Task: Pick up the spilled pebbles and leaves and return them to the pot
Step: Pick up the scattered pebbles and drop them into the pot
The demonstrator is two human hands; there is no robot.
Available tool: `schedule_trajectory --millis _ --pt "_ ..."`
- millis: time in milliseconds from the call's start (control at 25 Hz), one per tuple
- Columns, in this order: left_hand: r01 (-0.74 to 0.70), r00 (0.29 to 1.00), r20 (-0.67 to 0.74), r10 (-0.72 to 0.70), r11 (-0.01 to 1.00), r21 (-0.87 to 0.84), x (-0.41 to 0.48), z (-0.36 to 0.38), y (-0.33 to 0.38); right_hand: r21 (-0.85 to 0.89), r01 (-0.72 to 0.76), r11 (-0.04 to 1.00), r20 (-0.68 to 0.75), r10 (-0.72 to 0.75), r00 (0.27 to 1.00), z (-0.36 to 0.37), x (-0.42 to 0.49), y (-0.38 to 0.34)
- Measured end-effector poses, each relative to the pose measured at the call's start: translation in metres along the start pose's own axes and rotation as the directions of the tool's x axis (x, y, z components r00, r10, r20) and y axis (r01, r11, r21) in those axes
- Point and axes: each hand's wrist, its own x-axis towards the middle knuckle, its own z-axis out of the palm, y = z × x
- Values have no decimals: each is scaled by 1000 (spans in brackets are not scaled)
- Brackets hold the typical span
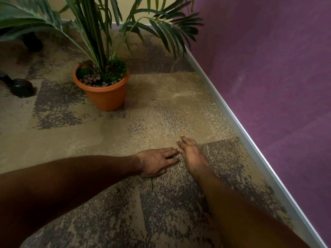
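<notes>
An orange pot [105,96] stands on the carpet at the upper left, holding a palm plant [100,33], moss and pale pebbles [93,81]. Both hands lie flat on the carpet well in front of the pot and to its right. My left hand [155,162] is palm down with fingers stretched toward my right hand [190,152], and their fingertips meet. A thin green leaf [151,183] pokes out from under my left palm. Whether anything is trapped under either hand is hidden. No loose pebbles show on the patterned carpet.
A purple wall [268,77] with a metal baseboard strip [232,119] runs diagonally along the right. Two black chair casters [21,87] [33,42] sit at the far left. Palm fronds overhang the floor around the pot.
</notes>
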Motion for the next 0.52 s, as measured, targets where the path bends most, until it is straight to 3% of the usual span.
schedule_trajectory --millis 120,280,520 --pt "-123 992 0 124 992 41 0 1 -6 193 -104 976 -18 110 994 -3 3 -3" --pt "-166 986 -16 167 985 45 -6 -3 -11 85 -98 992 -66 104 992 -11 5 6" --pt "4 995 -104 -7 1000 -21 -37 -17 -27 38 -123 992 -105 126 986 -18 1 -6"
